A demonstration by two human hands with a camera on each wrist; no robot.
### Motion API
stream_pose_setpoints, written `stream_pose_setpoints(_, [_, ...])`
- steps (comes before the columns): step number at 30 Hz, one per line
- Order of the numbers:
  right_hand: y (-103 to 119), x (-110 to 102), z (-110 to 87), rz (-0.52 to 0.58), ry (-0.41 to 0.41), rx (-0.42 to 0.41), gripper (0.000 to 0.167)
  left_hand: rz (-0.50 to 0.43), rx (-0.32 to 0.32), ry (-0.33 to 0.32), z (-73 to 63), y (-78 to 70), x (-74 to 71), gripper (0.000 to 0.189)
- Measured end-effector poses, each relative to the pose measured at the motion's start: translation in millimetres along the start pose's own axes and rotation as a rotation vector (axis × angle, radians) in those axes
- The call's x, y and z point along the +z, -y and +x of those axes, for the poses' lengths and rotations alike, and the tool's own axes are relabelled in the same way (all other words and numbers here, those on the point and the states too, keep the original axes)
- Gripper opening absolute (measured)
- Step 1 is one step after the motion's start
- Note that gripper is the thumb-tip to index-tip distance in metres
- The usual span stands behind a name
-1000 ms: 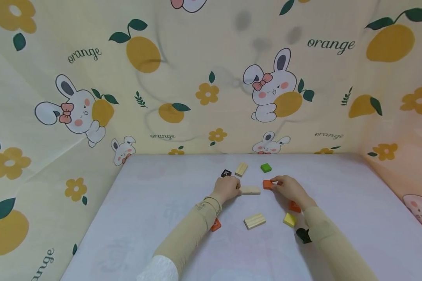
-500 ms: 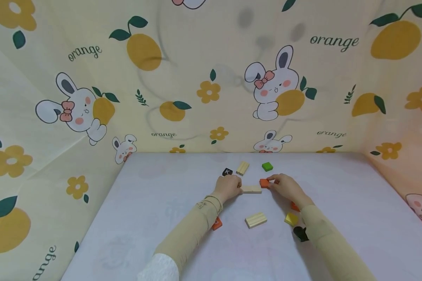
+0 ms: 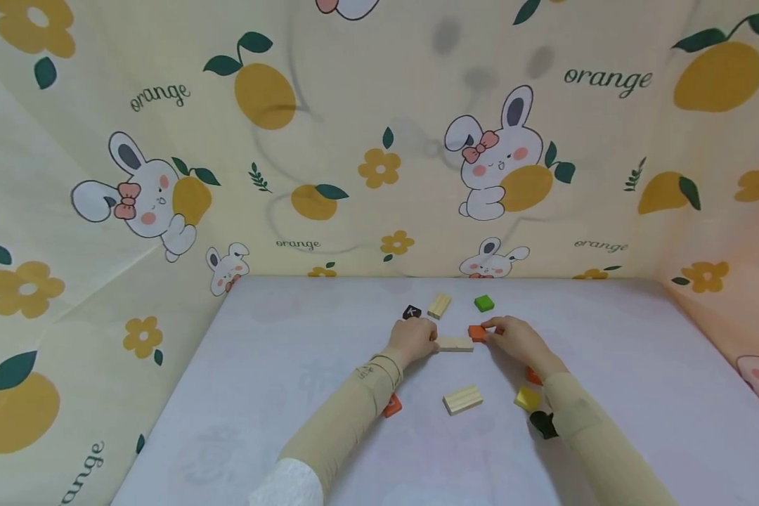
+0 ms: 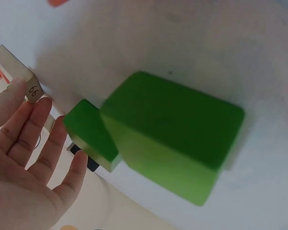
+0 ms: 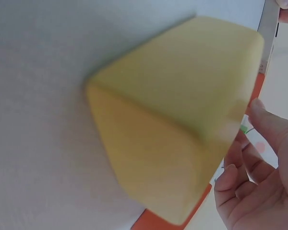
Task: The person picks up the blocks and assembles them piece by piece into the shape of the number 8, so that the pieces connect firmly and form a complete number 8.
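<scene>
In the head view my left hand (image 3: 412, 340) holds the left end of a pale wooden block (image 3: 455, 344) lying on the white table. The left wrist view shows the thumb and fingers at that block (image 4: 19, 72), marked with a number on its end. Opposite, my right hand (image 3: 520, 343) pinches a small orange block (image 3: 476, 334) between thumb and finger. It sits right at the far right corner of the wooden block. In the right wrist view, the thumb lies against the orange block (image 5: 257, 91), while the other fingers curl below.
Beyond the hands lie a black block with a K (image 3: 412, 312), a wooden block (image 3: 439, 306) and a green block (image 3: 483, 303). Nearer are another wooden block (image 3: 463, 399), a yellow block (image 3: 527, 398), orange blocks (image 3: 392, 405) and a black piece (image 3: 544, 424). Green blocks (image 4: 173, 134) stand by the left wrist.
My right hand has slid the orange block slightly left, closing the gap to the wooden block. The left hand stays at the wooden block's end; the head view shifts slightly.
</scene>
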State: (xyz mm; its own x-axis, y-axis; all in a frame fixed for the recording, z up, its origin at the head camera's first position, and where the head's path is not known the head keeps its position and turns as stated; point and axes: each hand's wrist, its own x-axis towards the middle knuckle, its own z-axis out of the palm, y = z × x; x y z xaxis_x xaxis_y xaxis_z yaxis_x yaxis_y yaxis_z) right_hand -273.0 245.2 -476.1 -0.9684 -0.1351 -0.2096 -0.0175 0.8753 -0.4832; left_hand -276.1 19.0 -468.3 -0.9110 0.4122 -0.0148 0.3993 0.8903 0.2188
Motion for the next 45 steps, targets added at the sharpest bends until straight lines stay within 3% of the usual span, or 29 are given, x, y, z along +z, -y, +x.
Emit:
stream_pose_setpoints(7, [1.4,0.1,-1.9,-0.001,0.005,0.002,0.037,0.001,-0.002,-0.008,2.3,1.2,4.3,0.016])
stream_pose_setpoints(25, [8.4,-5.0,-8.3,-0.035,-0.08,-0.108,0.033,0.005,-0.007,-0.006,0.1,0.6,4.5,0.016])
stream_pose_setpoints(33, [14.3,-14.5,-24.0,-0.061,-0.063,-0.092,0.036,0.009,-0.003,-0.007,1.2,0.5,6.6,0.016])
stream_pose_setpoints(45, [-4.1,-22.7,-49.3,-0.089,-0.047,-0.114,0.034,0.013,-0.005,-0.009,1.5,1.2,4.3,0.017])
